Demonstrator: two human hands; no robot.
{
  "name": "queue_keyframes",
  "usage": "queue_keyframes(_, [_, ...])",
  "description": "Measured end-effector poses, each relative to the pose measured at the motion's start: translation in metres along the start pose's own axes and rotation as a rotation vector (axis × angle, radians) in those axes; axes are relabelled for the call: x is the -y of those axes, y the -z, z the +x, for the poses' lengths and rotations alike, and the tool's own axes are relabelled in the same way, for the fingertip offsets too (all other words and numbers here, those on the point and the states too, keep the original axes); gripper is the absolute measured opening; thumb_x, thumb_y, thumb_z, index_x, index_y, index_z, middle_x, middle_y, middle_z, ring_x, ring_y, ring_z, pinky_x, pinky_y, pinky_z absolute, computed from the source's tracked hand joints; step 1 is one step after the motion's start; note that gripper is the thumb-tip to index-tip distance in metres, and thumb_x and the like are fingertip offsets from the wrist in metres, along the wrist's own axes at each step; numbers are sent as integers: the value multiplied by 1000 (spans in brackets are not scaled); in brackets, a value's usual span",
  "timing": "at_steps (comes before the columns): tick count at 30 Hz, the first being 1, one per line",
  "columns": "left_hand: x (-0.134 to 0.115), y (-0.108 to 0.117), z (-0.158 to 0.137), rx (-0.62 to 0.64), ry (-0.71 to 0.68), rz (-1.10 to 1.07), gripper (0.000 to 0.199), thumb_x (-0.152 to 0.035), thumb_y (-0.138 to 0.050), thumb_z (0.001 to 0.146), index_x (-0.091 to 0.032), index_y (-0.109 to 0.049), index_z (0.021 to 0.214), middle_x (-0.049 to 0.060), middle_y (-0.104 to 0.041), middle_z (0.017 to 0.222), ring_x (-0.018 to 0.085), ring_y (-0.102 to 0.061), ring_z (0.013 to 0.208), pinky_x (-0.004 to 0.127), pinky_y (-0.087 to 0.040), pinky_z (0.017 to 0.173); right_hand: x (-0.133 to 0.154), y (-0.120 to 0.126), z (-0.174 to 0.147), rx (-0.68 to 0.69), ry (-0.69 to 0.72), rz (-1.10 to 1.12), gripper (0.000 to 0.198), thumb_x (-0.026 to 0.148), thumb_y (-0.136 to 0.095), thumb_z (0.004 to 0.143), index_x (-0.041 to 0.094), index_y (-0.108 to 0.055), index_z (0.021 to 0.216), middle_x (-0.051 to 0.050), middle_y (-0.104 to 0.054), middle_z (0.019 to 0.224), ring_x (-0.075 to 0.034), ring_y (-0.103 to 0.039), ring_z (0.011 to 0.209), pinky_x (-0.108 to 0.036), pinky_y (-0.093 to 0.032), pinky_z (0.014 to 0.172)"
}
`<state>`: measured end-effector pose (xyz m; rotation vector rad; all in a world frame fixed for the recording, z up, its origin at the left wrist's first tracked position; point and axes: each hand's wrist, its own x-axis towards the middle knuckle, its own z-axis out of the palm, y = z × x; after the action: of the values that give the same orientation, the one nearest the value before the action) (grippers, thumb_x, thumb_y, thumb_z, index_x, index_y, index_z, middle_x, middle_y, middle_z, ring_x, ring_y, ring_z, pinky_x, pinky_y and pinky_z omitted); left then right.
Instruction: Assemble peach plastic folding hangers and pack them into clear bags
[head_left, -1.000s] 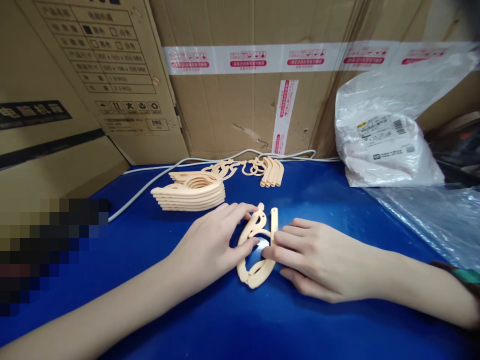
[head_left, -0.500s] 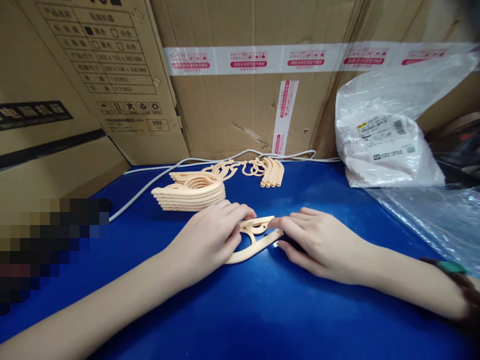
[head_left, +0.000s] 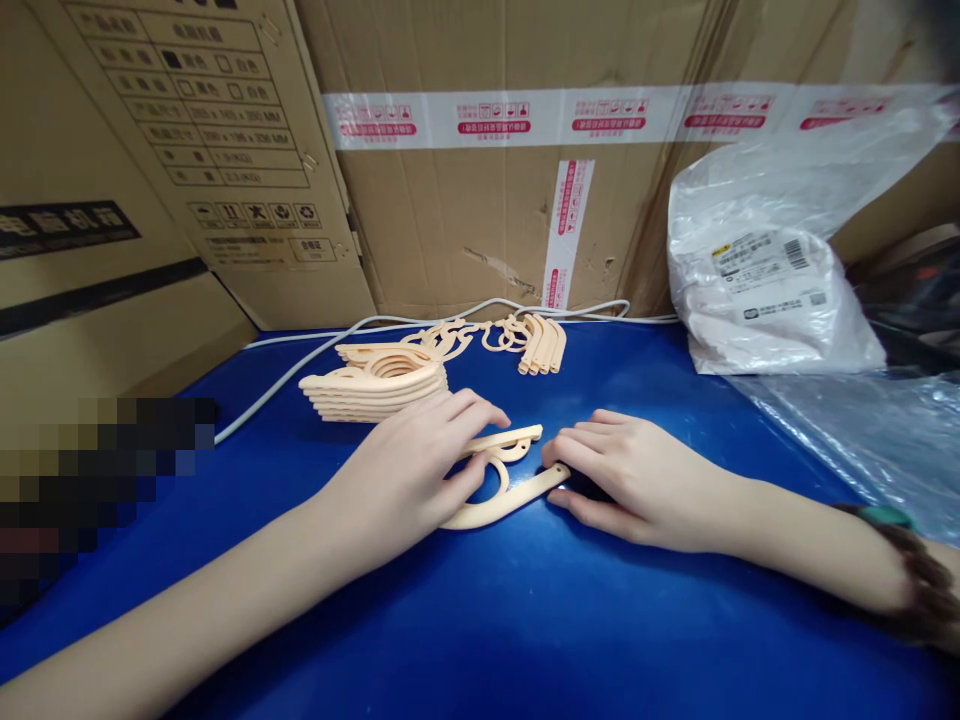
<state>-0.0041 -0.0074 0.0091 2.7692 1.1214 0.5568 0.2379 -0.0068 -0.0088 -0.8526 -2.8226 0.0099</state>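
Observation:
A cream plastic folding hanger (head_left: 517,495) lies at an angle on the blue tabletop, with a curved lower arm, a round loop and a straight upper piece. My left hand (head_left: 424,455) is closed over its left part, fingers on the upper piece and thumb by the loop; the palm hides that end. At the lower arm's holed right tip, my right hand (head_left: 634,480) has its fingers and thumb closed round the end. Behind my left hand stands a neat stack of cream hangers (head_left: 367,400).
Loose curved arms (head_left: 544,345) and cream hooks (head_left: 501,336) lie farther back, before a white cable (head_left: 300,370). Cardboard boxes (head_left: 465,210) wall the back and left. A clear plastic bag (head_left: 772,290) with a label sits at right, beside plastic film (head_left: 870,430).
The hanger's upper piece has shifted slightly left, away from my right fingers. My right hand has drawn back from it and now meets only the lower arm's tip.

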Motion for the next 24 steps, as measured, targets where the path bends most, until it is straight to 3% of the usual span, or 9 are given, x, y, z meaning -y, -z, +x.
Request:
queue_keyframes(4, [1, 34, 15, -170, 33, 60, 18, -29, -48, 93, -20, -60, 104, 3, -65, 103, 19, -60, 95, 31, -45, 83, -1, 0, -1, 8, -4, 15, 18, 32, -44, 98, 18, -55, 96, -2, -64, 87, -18, -53, 73, -32, -35, 72])
queue_keyframes(8, [41, 67, 47, -242, 230, 210, 28, -36, -50, 87, -18, -64, 102, 4, -67, 96, 19, -62, 81, 30, -45, 75, -1, 2, -2, 1, -6, 34, 17, 31, -44, 97, 18, -54, 95, -2, -64, 87, -18, -53, 73, -32, -35, 72])
queue_keyframes(10, [73, 74, 66, -109, 345, 289, 37, -40, -48, 83, -17, -64, 107, 6, -69, 96, 22, -63, 85, 31, -45, 77, -1, 2, -2, -2, -5, 42, 17, 32, -44, 97, 18, -55, 96, -2, -64, 87, -17, -54, 73, -32, -35, 72])
queue_keyframes(12, [105, 74, 83, 185, 510, 314, 46, -45, -48, 79, -16, -64, 111, 8, -70, 103, 23, -63, 90, 30, -45, 77, -2, 3, -2, -4, -6, 45, 18, 32, -44, 97, 18, -55, 96, -2, -64, 86, -17, -54, 74, -32, -34, 72])
queue_keyframes(13, [119, 73, 90, 262, 547, 308, 47, -45, -50, 76, -15, -66, 108, 9, -70, 103, 24, -64, 89, 29, -45, 75, -2, 3, -1, -4, -8, 45, 18, 31, -44, 97, 18, -55, 95, -2, -63, 85, -17, -54, 73, -32, -34, 72])
queue_keyframes(17, [153, 62, 107, 454, 603, 275, 48, -48, -55, 70, -13, -72, 98, 12, -73, 95, 26, -65, 84, 29, -46, 71, -3, 3, 0, 3, -13, 46, 18, 31, -44, 97, 17, -56, 96, -2, -63, 84, -17, -54, 73, -32, -34, 72])
queue_keyframes(20, [161, 57, 114, 569, 637, 244, 50, -53, -60, 65, -15, -75, 93, 13, -74, 86, 26, -66, 78, 29, -46, 66, -3, 3, 0, 1, -12, 49, 19, 31, -44, 97, 16, -56, 96, -2, -63, 84, -17, -54, 73, -32, -34, 73])
queue_keyframes(24, [163, 52, 122, 616, 652, 233, 50, -51, -66, 60, -13, -76, 90, 14, -73, 83, 27, -65, 75, 29, -47, 62, -4, 2, -1, -3, -12, 48, 19, 31, -43, 97, 17, -57, 96, -2, -63, 85, -17, -54, 73, -32, -34, 73])
